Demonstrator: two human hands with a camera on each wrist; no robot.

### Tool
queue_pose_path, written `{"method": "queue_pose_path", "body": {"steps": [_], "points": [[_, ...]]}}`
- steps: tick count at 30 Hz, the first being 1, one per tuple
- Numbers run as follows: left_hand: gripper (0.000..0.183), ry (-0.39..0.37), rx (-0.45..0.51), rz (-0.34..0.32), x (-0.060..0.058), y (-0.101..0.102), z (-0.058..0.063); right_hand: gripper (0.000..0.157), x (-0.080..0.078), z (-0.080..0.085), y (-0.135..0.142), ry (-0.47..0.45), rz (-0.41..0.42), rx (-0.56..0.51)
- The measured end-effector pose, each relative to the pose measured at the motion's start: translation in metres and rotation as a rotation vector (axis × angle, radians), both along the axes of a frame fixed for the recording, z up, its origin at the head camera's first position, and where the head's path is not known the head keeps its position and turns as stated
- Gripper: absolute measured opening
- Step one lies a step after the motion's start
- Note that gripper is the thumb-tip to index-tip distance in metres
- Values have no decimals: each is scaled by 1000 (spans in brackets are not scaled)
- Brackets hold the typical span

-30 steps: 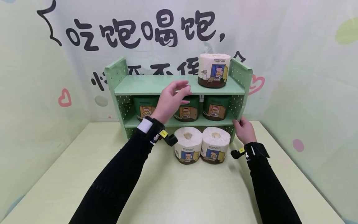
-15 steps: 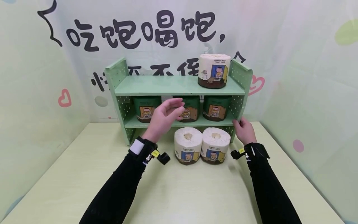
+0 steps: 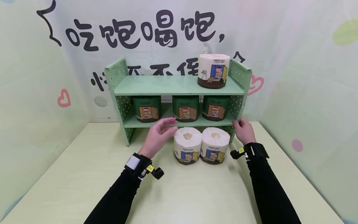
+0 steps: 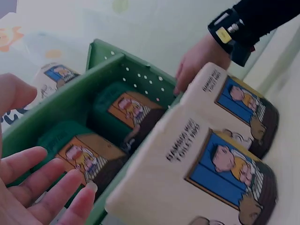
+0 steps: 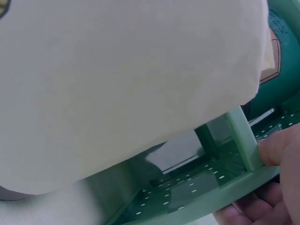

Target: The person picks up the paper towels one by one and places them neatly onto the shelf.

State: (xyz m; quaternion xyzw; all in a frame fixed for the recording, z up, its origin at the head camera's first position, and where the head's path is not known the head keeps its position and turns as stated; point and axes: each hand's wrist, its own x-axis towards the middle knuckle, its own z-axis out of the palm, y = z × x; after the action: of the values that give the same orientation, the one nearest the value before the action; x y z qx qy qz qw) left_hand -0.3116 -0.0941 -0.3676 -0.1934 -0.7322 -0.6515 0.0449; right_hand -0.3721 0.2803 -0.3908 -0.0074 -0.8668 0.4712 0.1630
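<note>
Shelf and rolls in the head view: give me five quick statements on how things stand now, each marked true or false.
1. The right hand grips a side panel of the green shelf. True.
2. Three green rolls stand on the lower board. True.
3. The single roll on the top board is green. False: it is white with a brown base.
4. The left hand grips a roll. False: the left hand holds nothing.
5. The two white rolls on the table lie on their sides. False: both stand upright.

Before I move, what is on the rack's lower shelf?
Three green rolls stand in a row on the lower shelf. The upper shelf hides their tops; anything directly behind them is covered.
</note>
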Motion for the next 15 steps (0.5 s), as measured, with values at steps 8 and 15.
{"method": "queue_pose_path", "body": {"steps": [8, 15], "points": [[55, -36, -92, 60, -7, -5, -21, 47, 0, 0, -2, 1, 16, -16], [71, -115, -126, 62, -12, 5, -41, 48, 2, 1, -1, 2, 7, -19]]}}
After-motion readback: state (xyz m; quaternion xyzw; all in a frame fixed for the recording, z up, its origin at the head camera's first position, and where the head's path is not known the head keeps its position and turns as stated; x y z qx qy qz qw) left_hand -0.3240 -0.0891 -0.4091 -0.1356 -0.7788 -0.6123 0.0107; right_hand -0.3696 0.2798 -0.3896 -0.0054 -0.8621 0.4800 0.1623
